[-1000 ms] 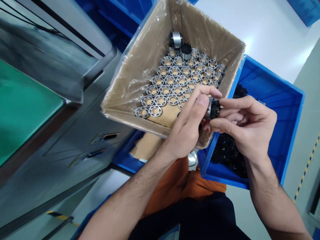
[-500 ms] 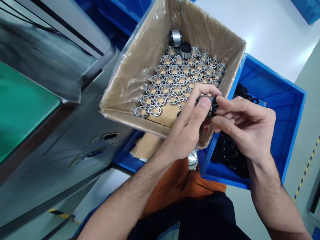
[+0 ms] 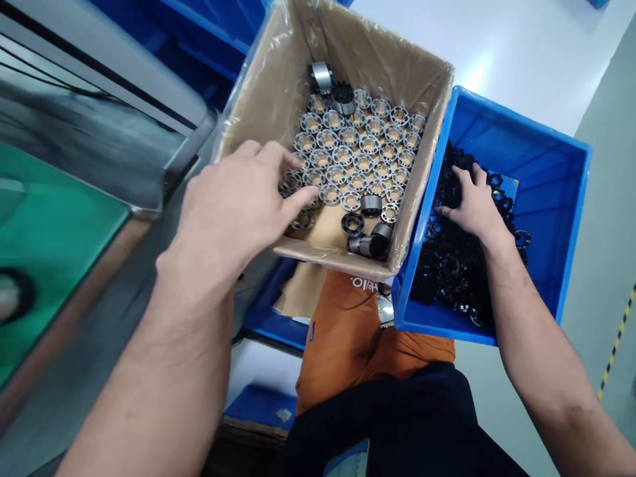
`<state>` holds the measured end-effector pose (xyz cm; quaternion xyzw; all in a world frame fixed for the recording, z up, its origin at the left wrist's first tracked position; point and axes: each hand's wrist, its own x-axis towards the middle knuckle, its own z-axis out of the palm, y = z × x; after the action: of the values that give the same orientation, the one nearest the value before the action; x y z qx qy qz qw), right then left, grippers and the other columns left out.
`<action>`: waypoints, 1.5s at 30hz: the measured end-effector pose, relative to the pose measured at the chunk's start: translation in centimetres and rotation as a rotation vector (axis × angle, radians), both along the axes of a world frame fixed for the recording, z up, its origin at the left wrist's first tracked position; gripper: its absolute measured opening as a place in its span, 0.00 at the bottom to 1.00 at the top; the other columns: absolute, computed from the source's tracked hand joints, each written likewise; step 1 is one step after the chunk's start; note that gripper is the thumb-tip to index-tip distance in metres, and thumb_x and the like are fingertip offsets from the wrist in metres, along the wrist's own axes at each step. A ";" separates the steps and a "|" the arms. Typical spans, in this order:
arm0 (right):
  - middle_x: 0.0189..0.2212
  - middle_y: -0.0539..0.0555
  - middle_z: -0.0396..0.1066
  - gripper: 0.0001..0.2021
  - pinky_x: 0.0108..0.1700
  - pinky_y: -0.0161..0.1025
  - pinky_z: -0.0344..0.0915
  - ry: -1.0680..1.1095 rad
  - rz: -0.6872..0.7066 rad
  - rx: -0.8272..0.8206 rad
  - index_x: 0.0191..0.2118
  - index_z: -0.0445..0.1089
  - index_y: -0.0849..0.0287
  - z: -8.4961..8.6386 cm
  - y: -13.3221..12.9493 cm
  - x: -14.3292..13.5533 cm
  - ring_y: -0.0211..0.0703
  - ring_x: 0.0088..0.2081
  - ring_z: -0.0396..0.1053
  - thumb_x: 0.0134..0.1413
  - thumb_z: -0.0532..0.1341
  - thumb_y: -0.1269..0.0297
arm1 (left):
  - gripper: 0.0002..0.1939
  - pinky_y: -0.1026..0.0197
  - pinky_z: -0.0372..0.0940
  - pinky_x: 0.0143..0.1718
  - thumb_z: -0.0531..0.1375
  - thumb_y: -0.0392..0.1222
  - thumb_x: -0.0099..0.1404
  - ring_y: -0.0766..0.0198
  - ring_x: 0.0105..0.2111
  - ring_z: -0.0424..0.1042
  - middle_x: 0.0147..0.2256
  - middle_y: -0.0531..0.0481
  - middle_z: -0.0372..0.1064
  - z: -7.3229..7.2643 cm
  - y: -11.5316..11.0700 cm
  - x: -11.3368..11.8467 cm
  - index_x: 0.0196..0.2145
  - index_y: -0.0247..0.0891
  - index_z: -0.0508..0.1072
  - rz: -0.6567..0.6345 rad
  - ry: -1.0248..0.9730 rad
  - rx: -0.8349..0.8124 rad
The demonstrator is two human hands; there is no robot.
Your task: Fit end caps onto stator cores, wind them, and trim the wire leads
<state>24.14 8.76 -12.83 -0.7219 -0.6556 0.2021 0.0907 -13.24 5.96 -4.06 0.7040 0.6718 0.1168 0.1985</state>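
My left hand (image 3: pixel 248 192), fingers apart, hovers over the near left corner of a plastic-lined cardboard box (image 3: pixel 248 93). Beneath its fingertips stand silver metal rings (image 3: pixel 342 156), set upright in rows on brown cardboard. Several rings fitted with black plastic parts lie in the box, one of them a silver-and-black ring (image 3: pixel 371 205) near the front right corner. To the right, my right hand (image 3: pixel 472 202) reaches with spread fingers into a pile of small black plastic parts (image 3: pixel 450 265). Whether its fingertips touch a part is hard to make out.
A blue plastic bin (image 3: pixel 536 132) holds the black parts, right beside the box. On the left is a machine with a green surface (image 3: pixel 59 232) and a metal edge. Other blue bins (image 3: pixel 209 26) stand behind the box. My orange-clad legs (image 3: pixel 342 331) are below it.
My hands have come apart, and the silver-and-black ring is out of them. The left moved left over the metal rings; the right moved into the blue bin. The view shifted too.
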 end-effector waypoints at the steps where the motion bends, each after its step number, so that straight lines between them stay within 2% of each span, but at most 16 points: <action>1: 0.82 0.79 0.55 0.48 0.80 0.71 0.63 -0.020 0.014 -0.002 0.79 0.67 0.61 -0.5 0.1 -0.1 0.81 0.79 0.64 0.55 0.81 0.72 | 0.24 0.18 0.57 0.73 0.65 0.65 0.72 0.28 0.60 0.74 0.51 0.36 0.77 -0.4 0.7 -0.9 0.50 0.42 0.81 0.031 0.044 -0.027; 4: 0.71 0.74 0.69 0.39 0.73 0.68 0.70 -0.042 0.035 0.070 0.72 0.71 0.59 -1.1 0.3 -0.6 0.74 0.69 0.74 0.57 0.80 0.69 | 0.22 0.17 0.58 0.69 0.75 0.65 0.57 0.33 0.50 0.73 0.32 0.44 0.68 -2.3 2.5 -3.0 0.34 0.47 0.79 0.007 0.056 -0.098; 6: 0.65 0.70 0.73 0.35 0.70 0.67 0.71 -0.058 0.049 0.084 0.70 0.72 0.57 -1.0 0.3 -0.8 0.72 0.64 0.75 0.59 0.79 0.66 | 0.21 0.23 0.60 0.68 0.79 0.63 0.47 0.35 0.48 0.71 0.25 0.48 0.60 -3.7 3.4 -3.8 0.29 0.50 0.79 -0.061 0.044 -0.116; 9: 0.60 0.67 0.77 0.31 0.67 0.68 0.72 -0.082 0.098 0.090 0.71 0.72 0.54 -0.8 0.3 -0.9 0.71 0.60 0.75 0.64 0.73 0.64 | 0.20 0.34 0.59 0.69 0.78 0.64 0.45 0.35 0.53 0.72 0.23 0.49 0.58 -5.2 3.8 -4.2 0.27 0.53 0.79 -0.148 -0.027 -0.087; 14: 0.58 0.66 0.81 0.31 0.61 0.65 0.76 -0.100 0.103 0.085 0.74 0.73 0.52 -0.6 0.4 -0.9 0.70 0.58 0.77 0.66 0.66 0.66 | 0.27 0.32 0.47 0.75 0.74 0.77 0.47 0.33 0.57 0.69 0.26 0.46 0.60 -6.3 3.7 -3.8 0.25 0.52 0.77 -0.059 -0.050 -0.141; 17: 0.55 0.65 0.84 0.32 0.59 0.61 0.77 -0.131 0.042 0.047 0.72 0.75 0.53 -0.6 0.6 -0.4 0.67 0.54 0.80 0.62 0.68 0.68 | 0.27 0.36 0.50 0.75 0.74 0.76 0.52 0.35 0.57 0.70 0.25 0.46 0.61 -5.8 3.4 -3.8 0.25 0.53 0.76 -0.081 -0.094 -0.142; 20: 0.52 0.65 0.86 0.29 0.57 0.60 0.78 -0.171 -0.022 -0.055 0.67 0.80 0.55 -0.5 0.7 0.1 0.67 0.52 0.82 0.59 0.73 0.67 | 0.21 0.41 0.63 0.68 0.73 0.69 0.61 0.40 0.48 0.74 0.23 0.49 0.61 -3.7 2.6 -3.6 0.29 0.51 0.81 -0.153 -0.079 -0.132; 23: 0.50 0.64 0.87 0.18 0.58 0.60 0.77 -0.165 -0.032 -0.074 0.58 0.85 0.53 0.0 0.7 0.3 0.67 0.52 0.83 0.64 0.71 0.66 | 0.16 0.45 0.71 0.60 0.73 0.61 0.67 0.47 0.41 0.76 0.32 0.49 0.74 -0.7 1.4 -2.5 0.40 0.48 0.88 -0.234 -0.147 -0.111; 26: 0.53 0.64 0.87 0.13 0.61 0.58 0.75 -0.097 -0.072 0.034 0.56 0.86 0.54 1.0 0.9 0.4 0.66 0.55 0.83 0.73 0.65 0.63 | 0.18 0.46 0.77 0.52 0.75 0.59 0.65 0.50 0.42 0.80 0.44 0.46 0.82 1.2 0.3 0.0 0.45 0.46 0.88 -0.237 -0.447 -0.114; 28: 0.48 0.63 0.87 0.11 0.58 0.55 0.75 0.020 -0.126 0.127 0.50 0.86 0.56 1.8 1.1 0.6 0.61 0.51 0.83 0.76 0.64 0.60 | 0.18 0.50 0.80 0.44 0.76 0.56 0.65 0.49 0.45 0.84 0.49 0.44 0.84 1.2 -0.2 2.2 0.47 0.45 0.83 -0.159 -0.774 -0.185; 30: 0.37 0.58 0.84 0.10 0.50 0.50 0.76 0.185 -0.173 0.197 0.43 0.84 0.56 2.5 1.3 0.7 0.53 0.40 0.80 0.75 0.66 0.58 | 0.18 0.56 0.80 0.37 0.76 0.52 0.65 0.49 0.49 0.87 0.54 0.44 0.84 0.8 -0.6 4.5 0.47 0.45 0.78 -0.040 -1.086 -0.265; 33: 0.28 0.49 0.75 0.11 0.35 0.42 0.72 0.518 -0.169 0.278 0.43 0.83 0.55 3.4 1.2 0.6 0.43 0.27 0.72 0.72 0.72 0.52 | 0.16 0.61 0.80 0.36 0.71 0.44 0.68 0.48 0.56 0.87 0.62 0.41 0.83 0.3 -1.1 7.4 0.51 0.42 0.75 0.121 -1.375 -0.375; 36: 0.35 0.49 0.78 0.21 0.32 0.40 0.76 0.826 -0.039 0.312 0.55 0.84 0.50 4.6 0.1 -1.0 0.42 0.30 0.78 0.67 0.78 0.43 | 0.16 0.63 0.75 0.30 0.64 0.48 0.74 0.47 0.55 0.87 0.61 0.37 0.83 0.2 -1.7 9.0 0.54 0.38 0.76 0.193 -1.483 -0.477; 40: 0.49 0.51 0.84 0.29 0.43 0.41 0.85 0.983 0.158 0.351 0.65 0.79 0.43 7.0 -2.5 -4.8 0.43 0.41 0.84 0.64 0.81 0.42 | 0.21 0.66 0.61 0.21 0.65 0.63 0.80 0.60 0.33 0.83 0.43 0.46 0.82 -0.4 -2.2 9.7 0.49 0.42 0.72 0.255 -1.466 -0.357; 42: 0.46 0.48 0.84 0.30 0.39 0.39 0.85 1.002 0.191 0.358 0.66 0.78 0.42 8.0 -3.9 -6.6 0.41 0.37 0.82 0.63 0.83 0.47 | 0.24 0.65 0.59 0.20 0.65 0.68 0.81 0.65 0.23 0.74 0.33 0.53 0.74 -0.8 -2.3 9.9 0.52 0.44 0.71 0.235 -1.475 -0.255; 45: 0.40 0.47 0.84 0.24 0.32 0.37 0.82 1.000 0.191 0.347 0.59 0.82 0.46 9.0 -5.6 -8.5 0.39 0.31 0.79 0.60 0.85 0.56 | 0.26 0.64 0.60 0.19 0.59 0.70 0.84 0.68 0.18 0.66 0.27 0.57 0.64 -1.2 -2.6 10.2 0.52 0.43 0.73 0.167 -1.521 -0.151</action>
<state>15.63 3.15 -3.88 -0.4491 -0.6191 0.4170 0.4911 -3.04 3.36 -5.26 0.3613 0.4078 0.5371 0.6439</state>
